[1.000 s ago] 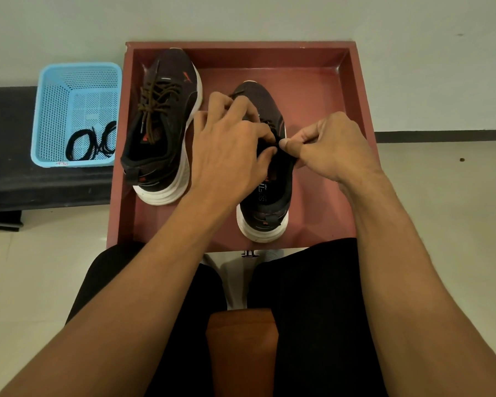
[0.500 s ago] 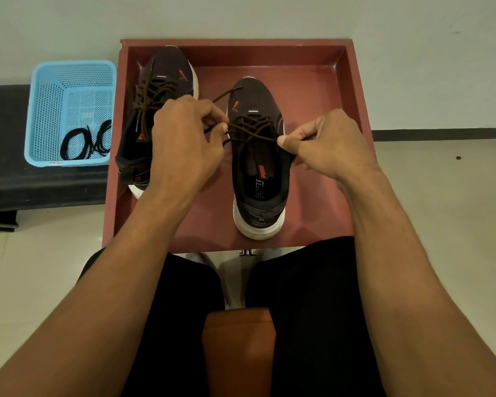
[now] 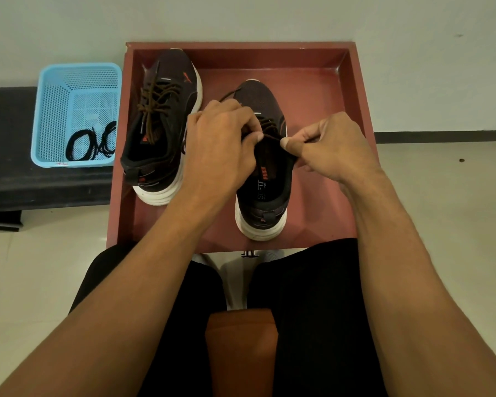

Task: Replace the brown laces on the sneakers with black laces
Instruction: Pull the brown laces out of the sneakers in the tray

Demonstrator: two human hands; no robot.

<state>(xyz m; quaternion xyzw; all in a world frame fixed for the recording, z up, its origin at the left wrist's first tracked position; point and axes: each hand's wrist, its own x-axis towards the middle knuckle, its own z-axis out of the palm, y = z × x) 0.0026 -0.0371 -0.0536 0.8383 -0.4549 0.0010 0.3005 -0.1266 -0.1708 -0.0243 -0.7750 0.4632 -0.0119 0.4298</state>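
Two dark sneakers with white soles stand in a red-brown tray (image 3: 321,196). The left sneaker (image 3: 166,93) keeps its brown lace (image 3: 152,110) threaded and leans on its side. My left hand (image 3: 221,138) lies over the right sneaker (image 3: 265,179) and its fingers curl round that shoe's brown lace (image 3: 269,126), whose loose end (image 3: 226,96) sticks out behind the hand. My right hand (image 3: 327,144) pinches the edge of the shoe's opening at the right side. Black laces (image 3: 90,144) lie coiled in a blue basket (image 3: 55,93).
The basket sits on a black bench (image 3: 9,179) left of the tray. A pale wall rises behind the tray, and light floor tiles spread to the right. My knees in black trousers and a brown seat edge (image 3: 241,351) fill the foreground.
My left hand has moved from the gap between the shoes back over the right sneaker's laces. The right hand kept its pinch at the shoe's side.
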